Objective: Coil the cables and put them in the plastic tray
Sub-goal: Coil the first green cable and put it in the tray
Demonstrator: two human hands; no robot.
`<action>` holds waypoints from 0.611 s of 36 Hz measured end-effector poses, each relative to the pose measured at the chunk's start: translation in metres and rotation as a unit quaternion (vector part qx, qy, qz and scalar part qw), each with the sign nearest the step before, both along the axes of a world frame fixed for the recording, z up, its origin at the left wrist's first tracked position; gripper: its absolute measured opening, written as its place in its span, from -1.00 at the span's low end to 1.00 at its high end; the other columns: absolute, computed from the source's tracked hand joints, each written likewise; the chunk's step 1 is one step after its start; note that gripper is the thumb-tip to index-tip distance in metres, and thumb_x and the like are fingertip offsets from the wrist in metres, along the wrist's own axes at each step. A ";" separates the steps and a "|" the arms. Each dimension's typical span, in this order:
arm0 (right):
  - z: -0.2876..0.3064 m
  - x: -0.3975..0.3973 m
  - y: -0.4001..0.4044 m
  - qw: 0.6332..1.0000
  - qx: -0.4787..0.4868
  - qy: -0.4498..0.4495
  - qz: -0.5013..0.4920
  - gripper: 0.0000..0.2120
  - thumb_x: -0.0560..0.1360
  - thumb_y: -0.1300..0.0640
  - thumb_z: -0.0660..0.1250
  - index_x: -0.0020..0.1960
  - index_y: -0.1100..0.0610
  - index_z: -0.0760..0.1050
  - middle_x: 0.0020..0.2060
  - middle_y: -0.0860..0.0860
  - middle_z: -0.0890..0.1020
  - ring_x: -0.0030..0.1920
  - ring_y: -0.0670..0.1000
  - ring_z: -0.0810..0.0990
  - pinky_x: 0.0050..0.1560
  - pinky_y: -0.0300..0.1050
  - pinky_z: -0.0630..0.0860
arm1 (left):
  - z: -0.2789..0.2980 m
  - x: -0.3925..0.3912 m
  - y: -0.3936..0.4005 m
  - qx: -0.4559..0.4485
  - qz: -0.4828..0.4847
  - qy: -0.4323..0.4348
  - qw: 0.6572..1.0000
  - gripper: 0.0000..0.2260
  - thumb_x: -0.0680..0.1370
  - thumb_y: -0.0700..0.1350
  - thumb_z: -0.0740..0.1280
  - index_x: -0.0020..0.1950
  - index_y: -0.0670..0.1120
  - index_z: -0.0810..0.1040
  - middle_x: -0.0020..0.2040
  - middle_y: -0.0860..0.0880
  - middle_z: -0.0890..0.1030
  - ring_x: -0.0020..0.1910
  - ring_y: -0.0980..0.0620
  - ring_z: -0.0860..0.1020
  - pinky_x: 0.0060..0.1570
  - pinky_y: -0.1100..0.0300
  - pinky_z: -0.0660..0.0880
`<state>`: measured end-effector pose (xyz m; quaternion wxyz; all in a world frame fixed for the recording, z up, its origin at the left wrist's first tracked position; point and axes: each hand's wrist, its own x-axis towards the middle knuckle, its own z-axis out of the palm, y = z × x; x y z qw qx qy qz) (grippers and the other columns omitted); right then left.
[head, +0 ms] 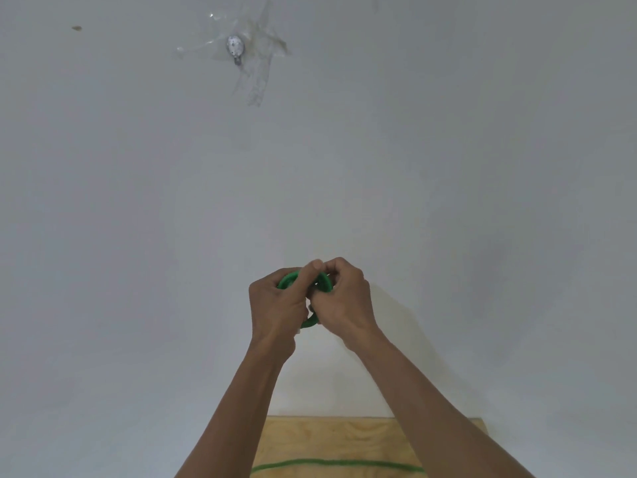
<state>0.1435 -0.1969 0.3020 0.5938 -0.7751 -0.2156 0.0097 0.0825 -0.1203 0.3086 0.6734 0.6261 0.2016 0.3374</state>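
Cable (322, 282), green and slim, sat bunched in a small coil held up in front of the white wall (344, 167), well above the wooden bench (344, 439) at the bottom of the view. On that bench lay a green strand (337, 463) running straight left to right; whether it joined the coil was hidden by the arms. No plastic tray showed anywhere. Left hand (275, 305) had its grip curled round the coil's left side, thumb laid over the loops. Right hand (344, 298) pinched the right side of the same coil, fingers bent tight on it. The coil looked light and soft, by my read, bending freely and likely to spring open if either grip slackened. Best hold seemed to be across the stacked loops, pinning them together. The loops faced roughly toward the camera, ring upright, with one curve poking out below between the two hands. A taped metal hook (235, 48) sat high on the wall.
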 end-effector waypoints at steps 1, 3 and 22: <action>0.000 -0.001 0.000 1.000 -0.002 -0.017 -0.008 -0.83 0.43 0.17 0.45 -0.02 0.07 0.51 -0.23 -0.02 0.63 -0.22 0.05 0.68 -0.18 0.02 0.66 | 0.000 0.000 0.000 -0.006 -0.003 -0.002 1.000 -0.72 0.44 0.02 0.55 -0.23 -0.21 0.68 -0.51 -0.02 0.42 -0.53 -0.04 0.33 -0.40 0.10 0.38; 0.000 -0.002 -0.001 0.999 -0.006 -0.048 -0.006 -0.83 0.45 0.13 0.46 0.00 0.03 0.52 -0.25 -0.04 0.64 -0.25 0.00 0.67 -0.23 -0.08 0.62 | 0.000 0.001 0.002 -0.017 -0.007 -0.008 1.000 -0.70 0.44 0.03 0.55 -0.23 -0.21 0.67 -0.52 0.00 0.39 -0.51 -0.04 0.31 -0.35 0.03 0.38; -0.008 -0.007 0.001 0.997 -0.008 -0.081 -0.015 -0.91 0.49 0.15 0.42 -0.07 0.07 0.51 -0.10 -0.06 0.62 -0.16 -0.05 0.62 -0.27 -0.43 0.40 | -0.016 0.001 0.019 -0.032 -0.057 -0.043 0.997 -0.94 0.47 -0.14 0.53 -0.13 -0.12 0.73 -0.43 0.00 0.54 -0.48 0.01 0.39 -0.38 0.10 0.46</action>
